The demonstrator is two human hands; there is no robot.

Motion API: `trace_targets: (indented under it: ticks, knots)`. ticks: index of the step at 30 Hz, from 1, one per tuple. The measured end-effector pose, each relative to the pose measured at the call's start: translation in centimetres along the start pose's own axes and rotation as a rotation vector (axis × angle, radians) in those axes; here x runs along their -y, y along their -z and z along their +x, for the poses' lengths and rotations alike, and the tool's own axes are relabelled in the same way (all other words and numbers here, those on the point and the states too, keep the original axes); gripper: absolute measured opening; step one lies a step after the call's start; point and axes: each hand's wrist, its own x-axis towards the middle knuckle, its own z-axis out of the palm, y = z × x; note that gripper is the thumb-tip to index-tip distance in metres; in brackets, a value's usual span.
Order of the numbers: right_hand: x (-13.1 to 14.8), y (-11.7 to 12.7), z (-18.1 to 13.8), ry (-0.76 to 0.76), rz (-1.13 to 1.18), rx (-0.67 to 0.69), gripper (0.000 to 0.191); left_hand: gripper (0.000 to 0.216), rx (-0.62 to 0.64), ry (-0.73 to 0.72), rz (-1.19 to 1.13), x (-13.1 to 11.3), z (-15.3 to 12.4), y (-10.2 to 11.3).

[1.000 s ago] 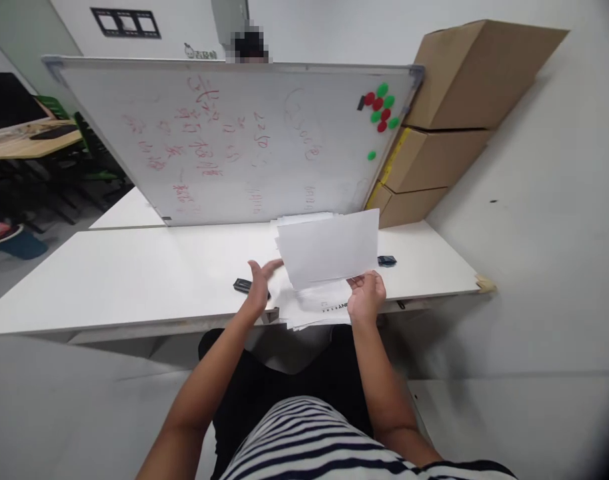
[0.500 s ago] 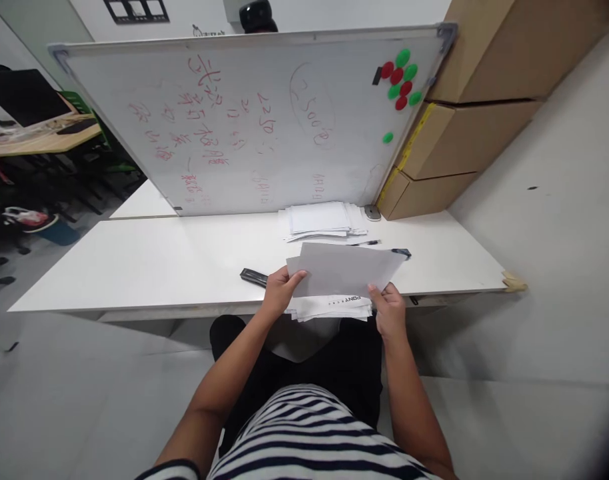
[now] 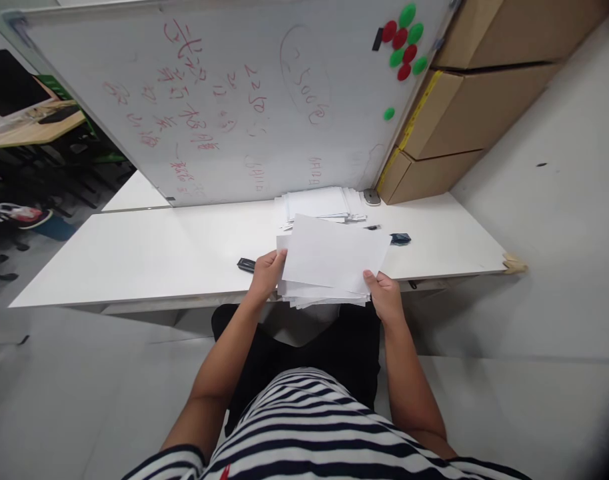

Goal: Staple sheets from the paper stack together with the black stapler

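Observation:
White paper sheets (image 3: 334,255) are held up in front of me, at the desk's near edge. My left hand (image 3: 267,272) pinches their left side, thumb on top. At the lower right corner my right hand (image 3: 384,293) grips them, its thumb on the upper face. Beneath the held sheets, a paper stack (image 3: 324,299) sticks out past the desk's edge. Close to my left hand lies a black stapler-like object (image 3: 246,265), partly covered. A second pile of papers (image 3: 317,203) rests at the back, below the whiteboard.
A whiteboard (image 3: 209,100) with red writing and round magnets stands along the back of the white desk (image 3: 149,257). Cardboard boxes (image 3: 434,177) are stacked at the right. Near them sit a grey mouse-like object (image 3: 371,197) and a small dark packet (image 3: 400,238).
The held sheets have tilted, showing a brighter face and covering the printed lettering below. Both hands moved slightly left and up in view; the camera view has shifted downward.

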Motion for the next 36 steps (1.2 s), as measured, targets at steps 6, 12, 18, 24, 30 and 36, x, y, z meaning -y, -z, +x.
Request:
trace_targets:
  ticks: [6,12,18,24,30,36]
  knots:
    - [0.3,-0.5,-0.1,0.034,-0.032,0.02,0.042,0.048,-0.063,-0.013,0.045,0.1,0.1,0.2]
    - [1.4,-1.0,0.3,0.085,-0.056,0.007,0.036,0.051,0.091,-0.093,-0.103,0.2,-0.1,0.1]
    - [1.1,-2.0,1.1,-0.006,-0.091,0.102,0.05,0.04,0.124,0.001,-0.137,2.8,0.3,-1.2]
    - [0.6,-2.6,0.7,0.016,-0.12,0.152,0.051,0.051,0.152,0.027,-0.197,4.1,0.2,-1.5]
    - [-0.2,-4.1,-0.7,-0.057,-0.17,0.033,0.048,0.04,0.148,-0.004,-0.077,4.6,0.0,-2.3]
    - [-0.2,-4.2,-1.6,0.029,-0.302,-0.022,0.044,0.035,0.08,-0.108,0.136,4.3,-1.0,-2.5]
